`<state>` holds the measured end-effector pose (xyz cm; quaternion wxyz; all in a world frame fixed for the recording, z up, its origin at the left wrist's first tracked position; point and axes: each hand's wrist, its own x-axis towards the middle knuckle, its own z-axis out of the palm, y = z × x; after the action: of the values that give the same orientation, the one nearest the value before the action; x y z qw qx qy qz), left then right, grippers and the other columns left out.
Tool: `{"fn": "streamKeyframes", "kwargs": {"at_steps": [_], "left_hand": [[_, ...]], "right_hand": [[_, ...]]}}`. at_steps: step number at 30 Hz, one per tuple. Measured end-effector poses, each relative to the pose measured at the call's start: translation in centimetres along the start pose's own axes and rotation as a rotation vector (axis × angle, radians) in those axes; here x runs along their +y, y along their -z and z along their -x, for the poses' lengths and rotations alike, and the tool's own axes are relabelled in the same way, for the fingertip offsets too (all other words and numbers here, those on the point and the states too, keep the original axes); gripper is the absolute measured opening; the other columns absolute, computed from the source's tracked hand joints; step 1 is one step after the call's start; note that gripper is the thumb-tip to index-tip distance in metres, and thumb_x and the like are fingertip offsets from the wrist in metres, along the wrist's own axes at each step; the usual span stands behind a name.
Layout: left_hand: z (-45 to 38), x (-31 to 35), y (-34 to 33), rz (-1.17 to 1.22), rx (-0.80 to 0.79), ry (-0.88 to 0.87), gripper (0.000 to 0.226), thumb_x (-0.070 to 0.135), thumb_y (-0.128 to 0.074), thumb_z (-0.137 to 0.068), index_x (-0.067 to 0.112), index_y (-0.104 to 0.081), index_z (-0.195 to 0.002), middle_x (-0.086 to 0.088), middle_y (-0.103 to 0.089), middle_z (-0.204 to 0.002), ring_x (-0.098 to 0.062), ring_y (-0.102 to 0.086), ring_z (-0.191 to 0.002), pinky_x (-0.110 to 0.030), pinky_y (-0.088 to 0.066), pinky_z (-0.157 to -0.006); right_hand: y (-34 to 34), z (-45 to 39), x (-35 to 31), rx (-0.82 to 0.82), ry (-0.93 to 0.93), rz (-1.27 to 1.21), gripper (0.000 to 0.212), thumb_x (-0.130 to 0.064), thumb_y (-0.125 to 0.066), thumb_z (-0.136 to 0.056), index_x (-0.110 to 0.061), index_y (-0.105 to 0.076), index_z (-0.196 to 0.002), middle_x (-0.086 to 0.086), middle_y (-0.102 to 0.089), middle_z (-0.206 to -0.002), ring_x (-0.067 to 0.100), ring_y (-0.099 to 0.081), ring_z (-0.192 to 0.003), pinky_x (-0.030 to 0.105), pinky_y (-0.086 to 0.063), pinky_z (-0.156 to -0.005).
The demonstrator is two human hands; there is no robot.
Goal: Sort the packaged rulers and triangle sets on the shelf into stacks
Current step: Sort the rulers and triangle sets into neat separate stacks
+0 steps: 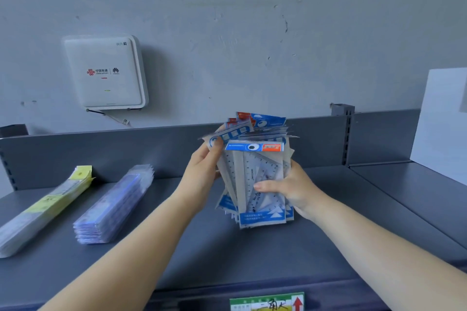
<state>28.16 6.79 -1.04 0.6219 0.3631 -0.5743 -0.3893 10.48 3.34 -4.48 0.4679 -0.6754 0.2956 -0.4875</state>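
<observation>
An upright bundle of packaged triangle sets [255, 169], clear with blue and orange header cards, is held above the grey shelf [202, 247]. My left hand [204, 166] grips its upper left edge, thumb on a header card. My right hand [288, 190] grips its lower right side, thumb across the front pack. On the left of the shelf lie two flat stacks: rulers in yellow-labelled packs [45, 207] and rulers in clear bluish packs [115, 206].
A white router box [106, 72] hangs on the wall above the shelf's back panel [101, 154]. A white board [439, 118] stands at the right. An upright post [346, 131] divides the shelf bays. A green price label [267, 303] is on the front edge.
</observation>
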Motion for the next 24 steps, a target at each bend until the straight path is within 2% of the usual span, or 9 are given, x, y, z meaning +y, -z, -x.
{"fn": "streamKeyframes", "kwargs": {"at_steps": [3, 7, 10, 13, 17, 19, 22, 24], "left_hand": [[0.1, 0.0, -0.3, -0.053, 0.007, 0.013, 0.027, 0.033, -0.038, -0.099, 0.026, -0.064, -0.101, 0.010, -0.074, -0.090, -0.007, -0.068, -0.084, -0.027, -0.051, -0.073], [-0.2, 0.5, 0.0, -0.120, 0.072, -0.071, 0.024, 0.026, -0.045, -0.097, 0.020, -0.064, -0.085, 0.009, -0.073, -0.079, -0.005, -0.067, -0.074, -0.027, -0.053, -0.072], [-0.5, 0.7, 0.0, -0.157, 0.097, -0.110, 0.027, 0.025, -0.048, -0.097, 0.025, -0.070, -0.079, 0.007, -0.074, -0.082, -0.012, -0.065, -0.080, -0.042, -0.051, -0.082], [-0.8, 1.2, 0.0, -0.185, 0.101, -0.138, 0.027, 0.023, -0.049, -0.097, 0.028, -0.072, -0.081, 0.008, -0.074, -0.086, -0.012, -0.067, -0.085, -0.046, -0.052, -0.090], [-0.8, 1.5, -0.3, -0.183, 0.116, -0.151, 0.029, 0.023, -0.048, -0.098, 0.030, -0.071, -0.082, 0.009, -0.074, -0.083, -0.010, -0.067, -0.082, -0.043, -0.052, -0.087], [-0.7, 1.7, -0.6, -0.172, 0.120, -0.157, 0.031, 0.025, -0.046, -0.098, 0.032, -0.071, -0.081, 0.011, -0.074, -0.083, -0.008, -0.067, -0.081, -0.037, -0.053, -0.084], [-0.7, 2.1, -0.8, -0.150, 0.142, -0.132, 0.031, 0.028, -0.045, -0.099, 0.032, -0.068, -0.079, 0.014, -0.073, -0.080, -0.004, -0.067, -0.078, -0.029, -0.051, -0.077], [-0.8, 2.2, -0.8, -0.113, 0.162, -0.100, 0.031, 0.029, -0.044, -0.099, 0.029, -0.068, -0.079, 0.010, -0.074, -0.086, -0.009, -0.067, -0.084, -0.034, -0.052, -0.081]], "right_hand": [[-0.2, 0.0, 0.0, -0.021, -0.011, -0.024, 0.053, -0.007, -0.075, -0.057, -0.010, -0.063, -0.109, 0.004, -0.071, -0.103, 0.019, -0.068, -0.098, 0.028, -0.055, -0.080], [0.0, -0.1, 0.1, -0.039, -0.020, -0.063, 0.047, -0.003, -0.075, -0.059, -0.016, -0.064, -0.102, 0.000, -0.072, -0.097, 0.018, -0.069, -0.095, 0.029, -0.056, -0.076], [0.0, -0.3, 0.1, -0.033, -0.014, -0.109, 0.046, 0.003, -0.073, -0.060, -0.016, -0.064, -0.101, -0.002, -0.072, -0.093, 0.013, -0.070, -0.090, 0.024, -0.056, -0.069], [0.1, -0.2, 0.1, -0.040, -0.008, -0.150, 0.047, -0.001, -0.069, -0.058, -0.018, -0.062, -0.101, -0.006, -0.072, -0.091, 0.008, -0.070, -0.086, 0.020, -0.055, -0.066], [0.1, -0.4, 0.4, -0.047, -0.024, -0.186, 0.053, -0.006, -0.076, -0.051, -0.018, -0.063, -0.101, -0.002, -0.072, -0.094, 0.013, -0.069, -0.089, 0.024, -0.056, -0.070], [0.1, -0.5, 0.5, -0.046, -0.031, -0.208, 0.059, -0.017, -0.079, -0.044, -0.018, -0.063, -0.101, -0.002, -0.072, -0.095, 0.015, -0.069, -0.091, 0.027, -0.056, -0.073], [0.2, -0.5, 0.7, -0.056, -0.040, -0.221, 0.060, -0.020, -0.078, -0.043, -0.019, -0.064, -0.101, -0.001, -0.073, -0.095, 0.016, -0.069, -0.092, 0.030, -0.056, -0.075], [0.2, -0.4, 0.7, -0.062, -0.040, -0.206, 0.059, -0.020, -0.078, -0.043, -0.019, -0.064, -0.101, -0.001, -0.073, -0.094, 0.016, -0.068, -0.092, 0.029, -0.056, -0.076]]}}
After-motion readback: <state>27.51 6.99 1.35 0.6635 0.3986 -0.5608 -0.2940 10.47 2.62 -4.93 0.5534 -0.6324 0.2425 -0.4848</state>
